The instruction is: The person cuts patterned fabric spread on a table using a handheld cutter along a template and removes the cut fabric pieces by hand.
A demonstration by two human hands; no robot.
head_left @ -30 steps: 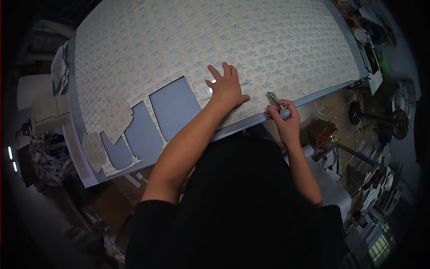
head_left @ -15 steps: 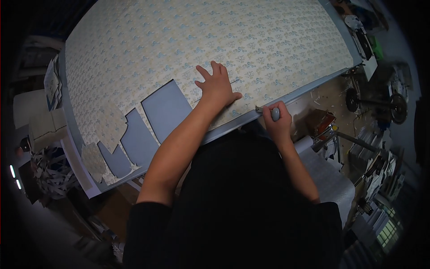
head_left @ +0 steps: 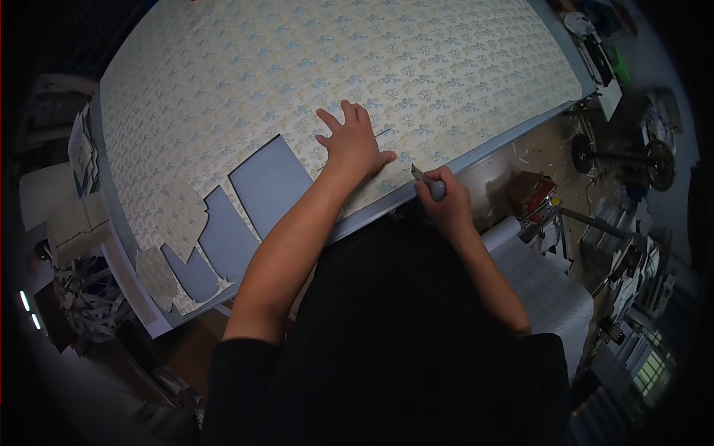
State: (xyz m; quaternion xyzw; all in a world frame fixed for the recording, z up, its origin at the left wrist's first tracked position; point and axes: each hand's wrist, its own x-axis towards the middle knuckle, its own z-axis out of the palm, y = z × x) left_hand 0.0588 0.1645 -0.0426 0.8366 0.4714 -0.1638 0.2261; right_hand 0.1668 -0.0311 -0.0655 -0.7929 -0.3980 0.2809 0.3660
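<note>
My left hand [head_left: 354, 146] rests with spread fingers on a large pale sheet [head_left: 439, 82] printed with small blue and beige motifs. A thin straight slit shows in the sheet beside its fingers. Close by to the right, my right hand [head_left: 451, 204] grips a knife [head_left: 437, 190] with a rounded grey handle. Its short blade points up and away from me, over the sheet near the front edge. To the left of my left forearm, several shapes are cut out of the sheet, and the grey-blue tabletop [head_left: 271, 186] shows through.
Past the table's front edge [head_left: 483, 152] a roll of silvery material [head_left: 539, 275] lies to the right. A reddish-brown box [head_left: 530, 195] and paper scraps sit on the floor. Stacked sheets [head_left: 621, 290] stand farther right, and a heap of strips [head_left: 93, 297] lies at left.
My right hand has moved left with the knife, and its blade has swung upward and further over the sheet. My left hand stays in place on the sheet.
</note>
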